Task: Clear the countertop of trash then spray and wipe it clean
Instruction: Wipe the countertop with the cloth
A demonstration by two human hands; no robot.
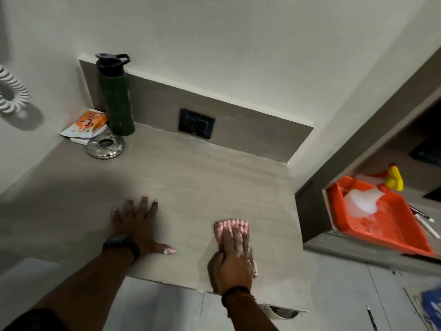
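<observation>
The grey countertop (191,182) fills the middle of the view. My right hand (235,259) lies flat on a pink and white striped cloth (232,226), pressing it onto the counter near the front edge. To its left, my left hand (138,225) rests palm down on the bare counter with fingers spread, holding nothing. A spray bottle with a yellow and red trigger head (372,194) lies in an orange tray (391,235) on a shelf to the right.
At the counter's back left corner stand a dark green water bottle (117,96), an orange and white packet (87,125) and a round steel ashtray (106,146). A black wall socket (196,126) sits in the backsplash. White pens (424,220) lie beside the tray.
</observation>
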